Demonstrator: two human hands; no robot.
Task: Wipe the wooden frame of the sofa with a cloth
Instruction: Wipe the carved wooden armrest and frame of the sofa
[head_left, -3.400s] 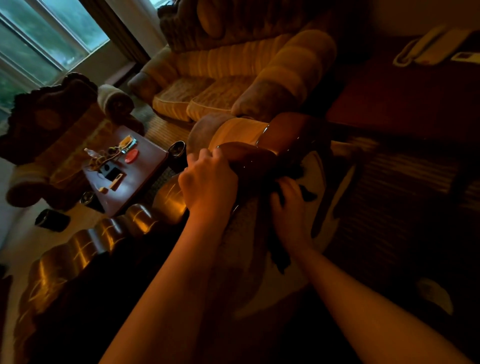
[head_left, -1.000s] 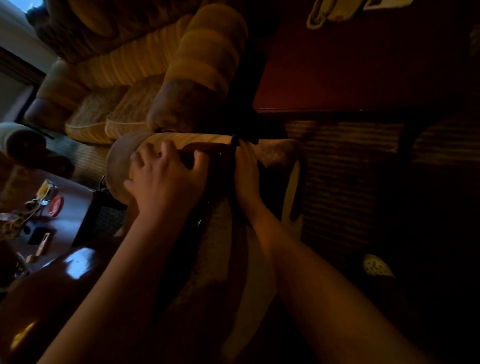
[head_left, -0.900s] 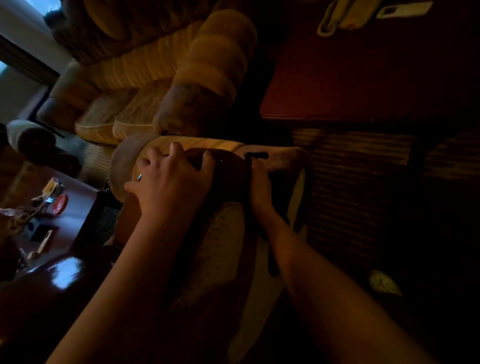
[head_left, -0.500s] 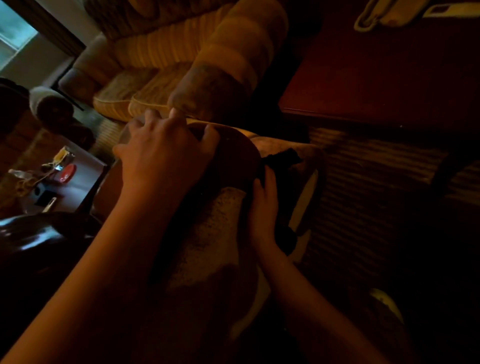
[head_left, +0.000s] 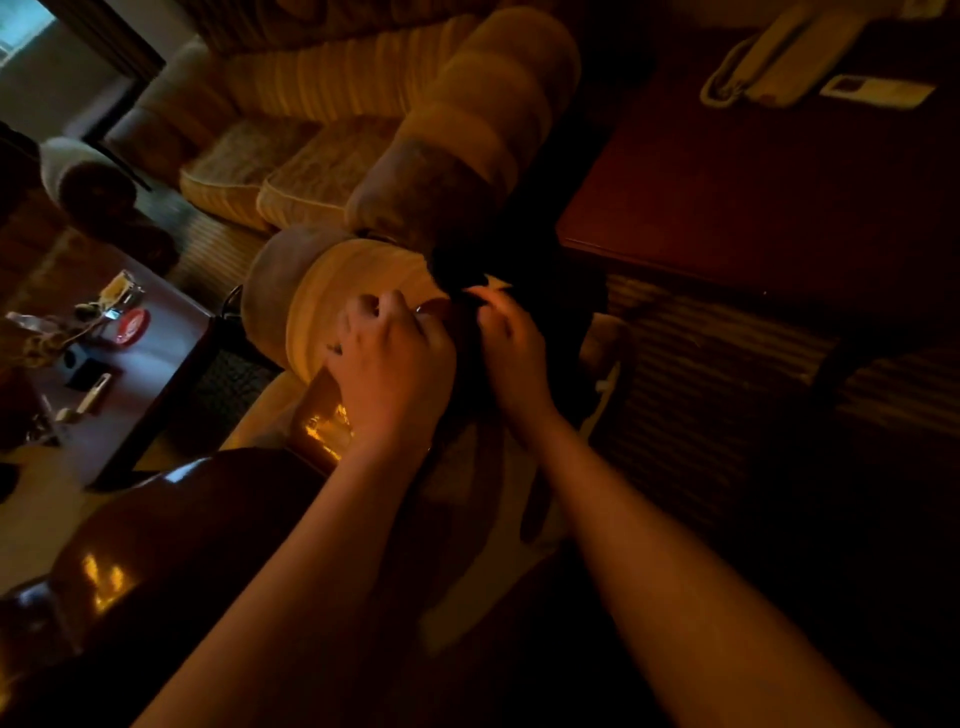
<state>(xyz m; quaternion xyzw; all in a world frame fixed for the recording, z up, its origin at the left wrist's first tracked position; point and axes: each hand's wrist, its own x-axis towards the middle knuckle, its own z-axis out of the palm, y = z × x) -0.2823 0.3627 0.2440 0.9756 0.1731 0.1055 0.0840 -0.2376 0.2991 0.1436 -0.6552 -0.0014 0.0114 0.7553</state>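
Note:
The sofa's glossy dark wooden frame (head_left: 171, 545) runs from the lower left up to a rounded end under my hands. My left hand (head_left: 392, 364) rests on top of that end, fingers curled over the striped armrest (head_left: 337, 291). My right hand (head_left: 511, 348) grips a dark cloth (head_left: 467, 270) and presses it against the right side of the wooden end. The cloth is nearly black in the dim light and partly hidden behind my fingers.
A second sofa (head_left: 322, 130) stands behind, its armrest (head_left: 478, 140) close to my hands. A low table (head_left: 119, 353) with small items is at left. A dark red side table (head_left: 727, 197) with a telephone (head_left: 769, 62) is at right, above striped carpet (head_left: 727, 374).
My right hand has slid up with the cloth from the side of the frame to its top end. My left hand stays on the wooden end. The camera view has shifted.

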